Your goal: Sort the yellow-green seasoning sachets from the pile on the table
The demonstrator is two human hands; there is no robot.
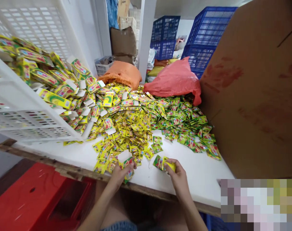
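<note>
My left hand [121,175] is closed round a small printed box [128,171] with its white flap raised, near the table's front edge. To its right, my right hand [178,173] pinches small sachets, a yellow sachet [170,165] and a green sachet [158,162], just over the white tabletop [146,176]. A heap of yellow sachets [126,128] lies beyond my left hand. Green sachets [181,118] are piled farther back on the right. Several flat-sided boxes with open flaps [66,88] spill from a tipped white crate [40,106] on the left.
An orange sack [121,73] and a red bag [173,80] lie behind the heaps. A large cardboard box [251,89] walls off the right side. Blue crates [205,32] are stacked behind. A red stool [32,195] stands below the table's left edge.
</note>
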